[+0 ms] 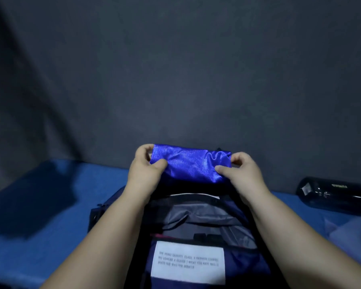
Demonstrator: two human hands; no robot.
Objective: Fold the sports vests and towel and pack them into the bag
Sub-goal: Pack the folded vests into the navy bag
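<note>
A: What sort of place is this?
B: Hard to say; it looks like a staged corner. A creased grey fabric backdrop [175,69] hangs behind a surface covered in blue cloth [71,195], with a dark bottle [333,195] lying on it.

Bag [196,220] mouth gapes open — bottle [338,195] far right.

The folded bright-blue sports vest [190,163] is glossy, satiny cloth with a fine rib; the open navy cloth bag [196,222] has dull grey lining and a matt white label [188,262]; the dark plastic bottle [336,195] shines; blue table cover [50,205] is matt
</note>
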